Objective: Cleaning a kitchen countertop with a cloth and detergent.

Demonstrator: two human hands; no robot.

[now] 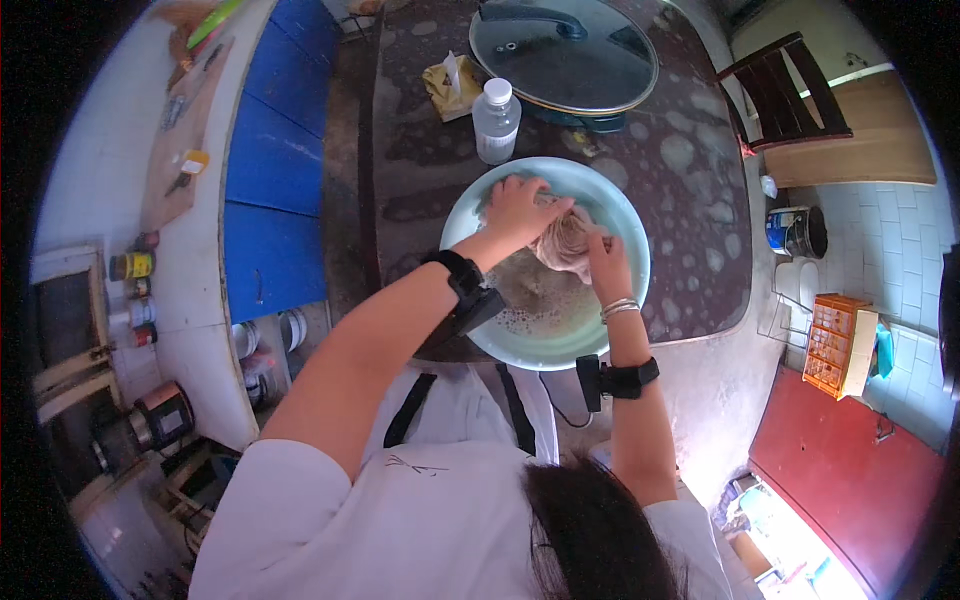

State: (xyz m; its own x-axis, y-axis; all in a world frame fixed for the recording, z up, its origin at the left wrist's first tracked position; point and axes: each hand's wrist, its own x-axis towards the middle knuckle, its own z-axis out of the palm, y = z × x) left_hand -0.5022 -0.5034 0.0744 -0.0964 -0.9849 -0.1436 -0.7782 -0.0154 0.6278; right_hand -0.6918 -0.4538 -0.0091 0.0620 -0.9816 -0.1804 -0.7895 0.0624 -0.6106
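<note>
A wide pale mint basin stands near the front edge of the table, holding cloudy brownish water with bubbles on its surface. In it is a bunched, wrinkled pinkish-beige cloth, partly above the water. My left hand grips the cloth's upper left part, fingers bent over it. On the right side, my right hand pinches the cloth between thumb and fingers. The cloth's underside and some fingertips are hidden.
Just beyond the basin stands a clear bottle with a white cap. Behind it are a tissue pack and a large glass-lidded pan. The dark spotted table has a blue cabinet to its left and a dark chair at right.
</note>
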